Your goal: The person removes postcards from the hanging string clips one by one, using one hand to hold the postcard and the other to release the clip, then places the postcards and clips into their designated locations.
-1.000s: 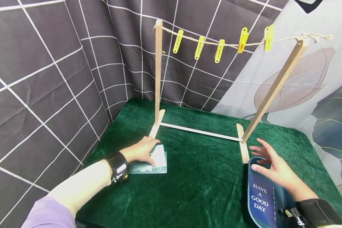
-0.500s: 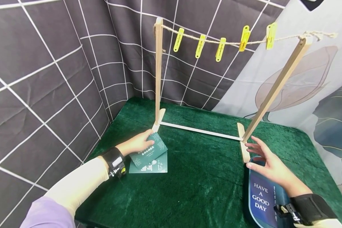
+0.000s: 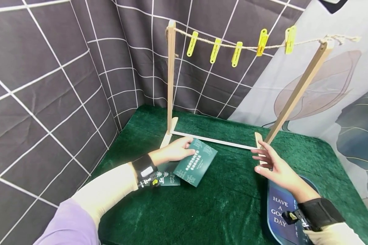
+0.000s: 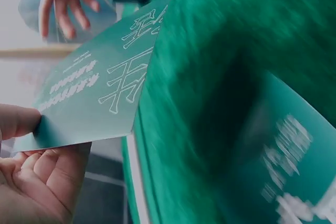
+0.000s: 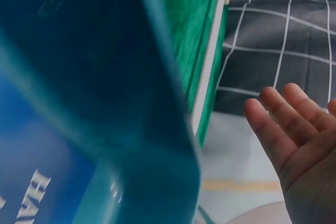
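Note:
My left hand pinches a green printed card by its upper left edge, thumb on the printed face. In the left wrist view the card is tilted above the green cloth. A second green card lies on the cloth, partly hidden by my left forearm. My right hand is raised over the far end of a blue tray lettered "HAVE A GOOD DAY". Its fingers are spread and hold nothing; the right wrist view shows this hand beside the tray wall.
A wooden frame stands behind the hands, with a left post, a slanting right post and a white crossbar. Several yellow clips hang on the twine between the posts. A green cloth covers the table.
My left hand has picked up the upper card and carried it to the right, uncovering part of the second card. My right hand has shifted slightly left.

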The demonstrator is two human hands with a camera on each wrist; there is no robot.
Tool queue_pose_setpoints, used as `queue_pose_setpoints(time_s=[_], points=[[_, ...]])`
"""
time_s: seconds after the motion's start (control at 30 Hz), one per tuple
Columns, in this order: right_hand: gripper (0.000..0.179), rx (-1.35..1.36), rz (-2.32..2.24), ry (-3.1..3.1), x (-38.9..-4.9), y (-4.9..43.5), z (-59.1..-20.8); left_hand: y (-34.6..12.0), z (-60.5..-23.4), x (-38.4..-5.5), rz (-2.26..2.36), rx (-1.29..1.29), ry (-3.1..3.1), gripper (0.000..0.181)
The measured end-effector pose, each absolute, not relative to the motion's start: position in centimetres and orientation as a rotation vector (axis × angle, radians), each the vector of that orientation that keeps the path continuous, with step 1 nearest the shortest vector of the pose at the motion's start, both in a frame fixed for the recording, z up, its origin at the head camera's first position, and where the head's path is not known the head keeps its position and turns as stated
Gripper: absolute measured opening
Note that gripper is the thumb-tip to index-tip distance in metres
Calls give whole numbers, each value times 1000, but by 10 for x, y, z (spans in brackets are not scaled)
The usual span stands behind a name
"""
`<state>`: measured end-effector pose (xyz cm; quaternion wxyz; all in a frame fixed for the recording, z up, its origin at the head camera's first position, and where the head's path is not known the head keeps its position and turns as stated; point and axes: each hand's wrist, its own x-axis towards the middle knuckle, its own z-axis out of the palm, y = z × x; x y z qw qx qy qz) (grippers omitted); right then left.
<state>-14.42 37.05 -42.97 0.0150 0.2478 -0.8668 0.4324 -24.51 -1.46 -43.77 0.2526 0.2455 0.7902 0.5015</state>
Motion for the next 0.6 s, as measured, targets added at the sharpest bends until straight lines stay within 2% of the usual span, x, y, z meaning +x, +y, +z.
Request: queue_pose_setpoints(time_s=[0.1, 0.47, 0.6], points=[[84, 774, 1396, -2703, -149, 361, -427, 5, -427, -241, 1329, 705, 2117, 32], [69, 871, 1819, -2584, -162, 314, -427, 43, -414, -227, 1409, 810, 1916, 24], [55, 848, 1920, -2595, -155, 299, -425, 50, -413, -224, 1440, 810, 1833, 24]])
